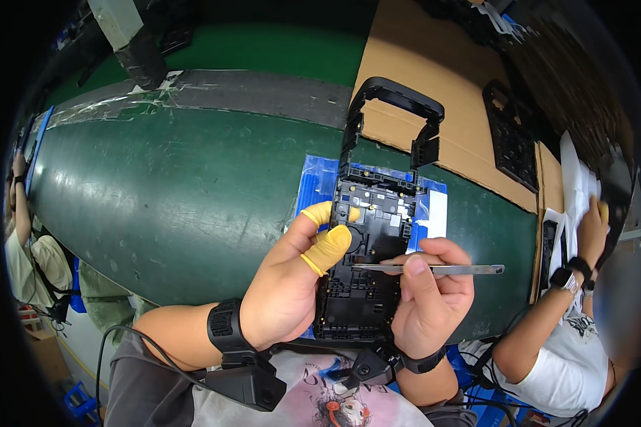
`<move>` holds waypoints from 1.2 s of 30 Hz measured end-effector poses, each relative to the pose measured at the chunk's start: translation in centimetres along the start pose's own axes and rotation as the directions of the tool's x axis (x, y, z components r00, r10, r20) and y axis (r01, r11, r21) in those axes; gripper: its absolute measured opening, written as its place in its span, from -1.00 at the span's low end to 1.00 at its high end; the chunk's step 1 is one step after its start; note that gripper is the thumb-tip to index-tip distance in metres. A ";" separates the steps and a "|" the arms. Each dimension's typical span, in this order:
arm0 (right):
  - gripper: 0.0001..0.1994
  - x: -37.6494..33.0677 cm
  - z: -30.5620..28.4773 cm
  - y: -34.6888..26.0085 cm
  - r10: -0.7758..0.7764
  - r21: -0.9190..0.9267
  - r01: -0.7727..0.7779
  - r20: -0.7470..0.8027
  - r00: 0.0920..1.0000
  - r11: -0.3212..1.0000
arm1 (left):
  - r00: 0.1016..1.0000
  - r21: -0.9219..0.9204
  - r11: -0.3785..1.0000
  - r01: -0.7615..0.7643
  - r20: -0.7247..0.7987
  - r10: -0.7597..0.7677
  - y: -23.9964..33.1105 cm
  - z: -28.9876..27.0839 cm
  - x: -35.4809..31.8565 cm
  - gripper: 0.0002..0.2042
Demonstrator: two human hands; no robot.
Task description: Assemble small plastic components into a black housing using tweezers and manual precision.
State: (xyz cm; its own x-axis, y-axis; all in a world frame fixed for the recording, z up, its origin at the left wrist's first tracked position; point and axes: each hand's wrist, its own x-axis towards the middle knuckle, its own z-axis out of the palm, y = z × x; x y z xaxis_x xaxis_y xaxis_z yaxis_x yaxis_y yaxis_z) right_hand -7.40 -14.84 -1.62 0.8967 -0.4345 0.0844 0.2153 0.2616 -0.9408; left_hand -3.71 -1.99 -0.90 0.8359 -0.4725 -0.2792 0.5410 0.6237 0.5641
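Holding a black plastic frame point(367, 235) upright over the green table point(171, 192), we keep it between our two hands, close to our chest. Our left hand point(292, 285) is closed on the left edge of the frame, and two of its fingers wear yellow finger cots point(327, 249); the thumb in its cot presses on the face of the frame, beside a round opening near the middle. Our right hand point(431, 299) is closed around the lower right side of the frame and at the same time it pinches metal tweezers point(434, 269), which lie almost level, with one end over the inner part of the frame and the other end pointing to the right. The top of the frame is an open loop that reaches up over the brown cardboard sheet point(434, 71). Under the frame, on the table, lies a blue tray point(317, 181), partly hidden. We wear a black wrist strap point(226, 327) on the left forearm and a dark band on the right wrist. At the right side sits another person in a white shirt point(563, 363), with a hand point(592, 231) lifted near white sheets. One more black frame point(511, 139) lies flat on the cardboard, well apart from ours.
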 end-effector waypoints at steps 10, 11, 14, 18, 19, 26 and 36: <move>-0.76 -0.1 0.1 0.1 -0.029 -0.001 0.029 0.004 1.000 1.000 | 0.999 0.026 1.000 -0.016 -0.027 0.017 -0.1 -0.1 0.0 -0.66; -0.76 -0.1 0.3 0.0 -0.042 -0.055 0.040 -0.032 0.999 0.998 | 0.999 0.026 1.000 -0.015 -0.038 0.016 -0.1 -0.1 0.1 -0.66; -0.76 0.0 -1.0 0.1 -0.083 0.015 0.085 -0.066 0.994 0.996 | 0.999 -0.069 0.998 -0.007 -0.034 0.005 0.1 -0.1 0.2 -0.66; -0.74 -0.5 -4.5 -2.1 -0.114 0.073 0.131 -0.198 0.973 0.989 | 0.998 0.086 0.996 -0.007 -0.067 0.013 0.1 0.0 0.4 -0.50; -0.74 -0.8 -6.0 -2.3 -0.128 0.036 0.139 -0.217 0.968 0.990 | 0.999 0.121 0.993 0.002 -0.041 0.003 0.6 0.1 0.8 -0.51; -0.79 -3.0 -13.1 0.0 -0.247 -0.180 0.194 -0.351 0.903 0.964 | 0.969 0.554 0.811 -0.189 -0.027 0.245 10.9 -2.9 15.9 -0.62; -0.77 -2.5 -13.1 -0.1 -0.184 -0.167 0.130 -0.373 0.909 0.977 | 0.797 0.715 0.433 -0.550 0.293 0.528 4.1 6.9 22.0 -0.67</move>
State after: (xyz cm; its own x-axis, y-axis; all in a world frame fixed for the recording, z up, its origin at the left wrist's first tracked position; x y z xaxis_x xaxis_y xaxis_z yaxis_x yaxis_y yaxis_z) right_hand -14.78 -25.07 -6.04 0.6318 -0.7645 0.1280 0.2625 0.0556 -0.9633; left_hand 16.30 -14.12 0.61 0.9249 -0.2293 0.3031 -0.2913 0.0849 0.9529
